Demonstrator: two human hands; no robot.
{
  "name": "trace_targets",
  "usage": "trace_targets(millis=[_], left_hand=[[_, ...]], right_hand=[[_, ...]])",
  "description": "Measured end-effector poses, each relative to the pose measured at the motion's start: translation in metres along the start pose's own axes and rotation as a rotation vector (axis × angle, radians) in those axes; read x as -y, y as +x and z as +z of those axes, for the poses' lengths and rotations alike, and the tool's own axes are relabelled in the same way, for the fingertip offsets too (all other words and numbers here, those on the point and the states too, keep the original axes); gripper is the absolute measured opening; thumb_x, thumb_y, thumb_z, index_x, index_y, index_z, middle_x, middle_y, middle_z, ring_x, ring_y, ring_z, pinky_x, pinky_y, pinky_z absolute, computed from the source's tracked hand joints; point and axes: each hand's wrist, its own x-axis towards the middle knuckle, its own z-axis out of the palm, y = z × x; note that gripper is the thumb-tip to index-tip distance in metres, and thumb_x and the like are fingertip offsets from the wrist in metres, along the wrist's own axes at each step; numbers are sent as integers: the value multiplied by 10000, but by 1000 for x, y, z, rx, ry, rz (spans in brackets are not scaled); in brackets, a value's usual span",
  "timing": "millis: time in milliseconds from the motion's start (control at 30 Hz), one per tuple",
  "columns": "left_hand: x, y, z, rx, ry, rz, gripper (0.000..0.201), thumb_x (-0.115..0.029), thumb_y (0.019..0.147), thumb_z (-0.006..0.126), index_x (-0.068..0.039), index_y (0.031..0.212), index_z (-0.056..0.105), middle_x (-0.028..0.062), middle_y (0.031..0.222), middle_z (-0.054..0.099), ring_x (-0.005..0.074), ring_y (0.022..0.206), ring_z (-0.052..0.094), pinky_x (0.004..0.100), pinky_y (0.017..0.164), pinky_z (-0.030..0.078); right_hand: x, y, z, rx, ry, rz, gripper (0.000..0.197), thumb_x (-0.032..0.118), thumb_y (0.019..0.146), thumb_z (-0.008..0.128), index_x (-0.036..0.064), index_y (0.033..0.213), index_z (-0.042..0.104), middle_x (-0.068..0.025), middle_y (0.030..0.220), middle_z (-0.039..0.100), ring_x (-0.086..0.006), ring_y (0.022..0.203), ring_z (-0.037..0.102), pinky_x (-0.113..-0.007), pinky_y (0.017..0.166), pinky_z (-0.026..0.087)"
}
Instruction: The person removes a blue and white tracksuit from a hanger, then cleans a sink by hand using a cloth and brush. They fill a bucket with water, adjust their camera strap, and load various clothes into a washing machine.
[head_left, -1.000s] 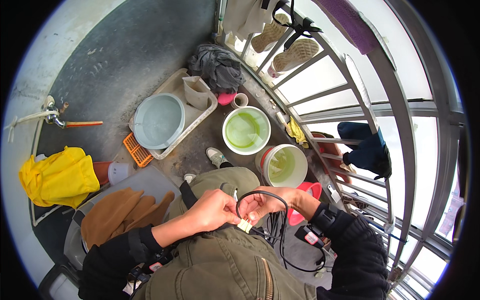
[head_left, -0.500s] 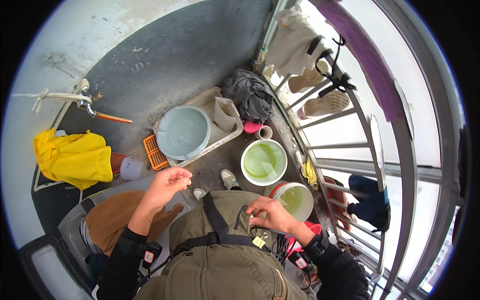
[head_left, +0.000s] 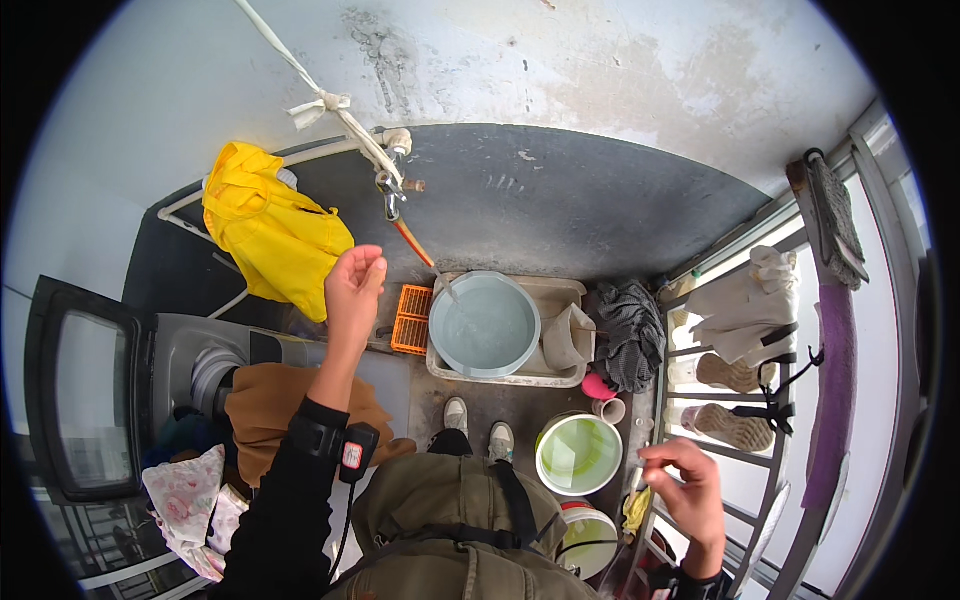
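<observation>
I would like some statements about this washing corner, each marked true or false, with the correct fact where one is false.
1. The left hand is raised toward the tap on the wall. True.
2. The left hand grips the yellow cloth. False: the hand is empty and apart from the cloth, which hangs beside it.
3. Water runs from the tap's hose into the pale blue basin. True.
4. The right hand holds the green bucket. False: it hovers to the side of the bucket, near the railing, fingers loosely curled.
5. A pair of shoes rests on the railing. True.
</observation>
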Motion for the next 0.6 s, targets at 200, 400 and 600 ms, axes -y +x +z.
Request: trace_targets(millis=[200,400,600], left_hand=[[0,96,28,-115,217,129,573,-314,805,782,16,1220,562,150,1145,580,205,912,597,336,795,505],[14,108,34,-135,251,252,627,-316,751,824,12,1216,560,152,1154,567,228,931,590,353,804,501],[11,108,27,-92,364,285,630,-344,764,824,-22,1244,573,130,1174,598,214,978,586,322,769,505]], right_hand=[[171,26,32,475,1016,-453,122,150,841,767,93,948,760,0,784,606,-124,657,515,-282,552,413],[210,49,101,273,1043,-657,124,76,784,805,175,846,762,21,796,544,-126,664,481,-269,554,371],[215,52,117,119,894,-689,144,106,811,792,228,861,732,29,792,554,-122,668,485,-266,565,373]])
